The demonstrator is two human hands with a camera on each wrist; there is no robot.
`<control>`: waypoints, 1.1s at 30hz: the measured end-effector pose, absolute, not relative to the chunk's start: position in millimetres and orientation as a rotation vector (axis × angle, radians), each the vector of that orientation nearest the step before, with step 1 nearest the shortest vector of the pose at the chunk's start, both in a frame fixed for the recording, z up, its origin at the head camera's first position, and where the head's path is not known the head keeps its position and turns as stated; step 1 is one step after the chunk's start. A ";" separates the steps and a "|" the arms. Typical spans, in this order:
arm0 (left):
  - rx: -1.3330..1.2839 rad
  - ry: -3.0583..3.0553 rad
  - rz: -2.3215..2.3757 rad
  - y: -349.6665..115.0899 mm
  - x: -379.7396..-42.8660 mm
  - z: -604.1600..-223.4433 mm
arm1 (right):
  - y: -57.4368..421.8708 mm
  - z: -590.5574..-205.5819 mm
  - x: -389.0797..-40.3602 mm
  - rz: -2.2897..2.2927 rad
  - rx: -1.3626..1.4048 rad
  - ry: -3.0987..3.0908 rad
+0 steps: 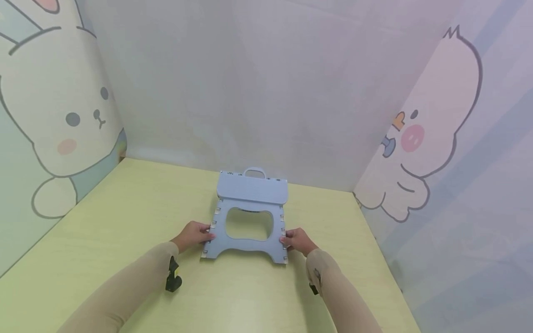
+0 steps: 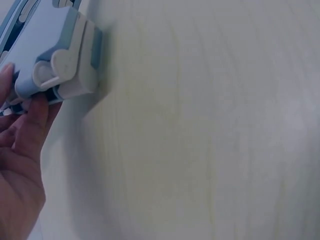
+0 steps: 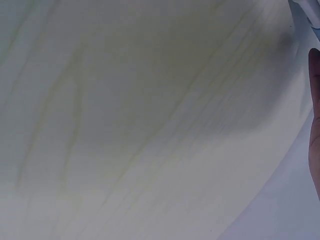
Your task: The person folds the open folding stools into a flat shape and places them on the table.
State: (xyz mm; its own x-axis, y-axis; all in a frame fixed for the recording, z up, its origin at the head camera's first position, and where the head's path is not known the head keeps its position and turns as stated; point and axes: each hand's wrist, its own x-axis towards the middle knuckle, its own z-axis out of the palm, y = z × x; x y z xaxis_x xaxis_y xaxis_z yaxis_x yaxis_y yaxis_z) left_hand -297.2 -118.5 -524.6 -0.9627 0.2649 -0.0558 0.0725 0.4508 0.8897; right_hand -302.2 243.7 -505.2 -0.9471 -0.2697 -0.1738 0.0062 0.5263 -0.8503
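A light blue folding step stool (image 1: 251, 187), folded up, is in the middle of the head view. Its loop handle (image 1: 255, 170) points to the far side, and a wide opening shows the table through its lower panel. My left hand (image 1: 193, 235) grips the stool's left side edge, thumb on the face. On the opposite edge my right hand (image 1: 300, 241) holds it the same way. In the left wrist view, fingers (image 2: 35, 120) bend under a corner of the stool (image 2: 47, 40). Only a sliver of the stool (image 3: 309, 11) and part of the right hand (image 3: 315, 125) show in the right wrist view.
The pale yellow table (image 1: 175, 194) extends around the stool. A plain curtain-like backdrop (image 1: 233, 92) rises behind it. Side panels carry a cartoon rabbit (image 1: 62, 101) on the left and a cartoon duck (image 1: 441, 101) on the right.
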 end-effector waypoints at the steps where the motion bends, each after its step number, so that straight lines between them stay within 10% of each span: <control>1: 0.299 2.518 1.516 -118.4 -297.3 -524.4 | 244.1 -505.5 -302.4 -1.383 -0.218 2.482; 33: 0.305 2.538 1.481 -119.8 -296.7 -526.4 | 242.9 -508.5 -305.0 -1.343 -0.252 2.480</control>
